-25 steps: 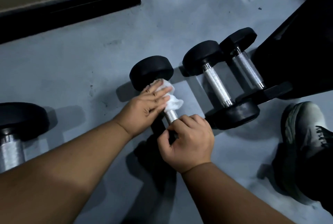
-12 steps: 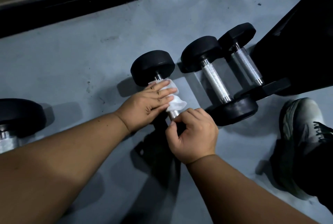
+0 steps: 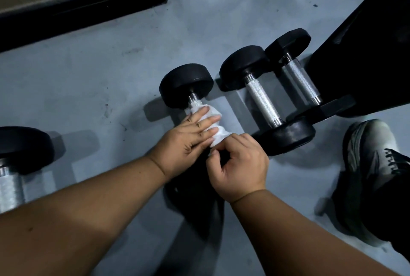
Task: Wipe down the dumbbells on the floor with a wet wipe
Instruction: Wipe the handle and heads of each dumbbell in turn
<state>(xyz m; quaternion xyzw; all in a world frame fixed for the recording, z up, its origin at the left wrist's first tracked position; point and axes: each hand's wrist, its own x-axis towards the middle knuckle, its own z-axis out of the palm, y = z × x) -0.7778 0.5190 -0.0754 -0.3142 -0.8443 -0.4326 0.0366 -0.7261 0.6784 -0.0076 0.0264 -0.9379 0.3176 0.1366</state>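
Note:
A black dumbbell (image 3: pixel 186 85) lies on the grey floor, its chrome handle wrapped in a white wet wipe (image 3: pixel 216 118). My left hand (image 3: pixel 188 140) lies over the wipe with its fingers curled round the handle. My right hand (image 3: pixel 238 162) grips the near end of the handle, thumb and fingers curled, touching the wipe's lower edge. The dumbbell's near head is hidden under my hands. Two more dumbbells (image 3: pixel 264 100), (image 3: pixel 299 76) lie side by side to the right. Another dumbbell (image 3: pixel 20 149) sits at the left edge.
A black bench base (image 3: pixel 366 54) stands at the right, behind the dumbbells. My shoe (image 3: pixel 372 160) is planted at the lower right. A dark skirting board (image 3: pixel 84 7) runs along the top left.
My left hand has slid the wipe down the handle toward my right hand, baring the chrome near the far head. The wipe's lower edge now meets my right hand.

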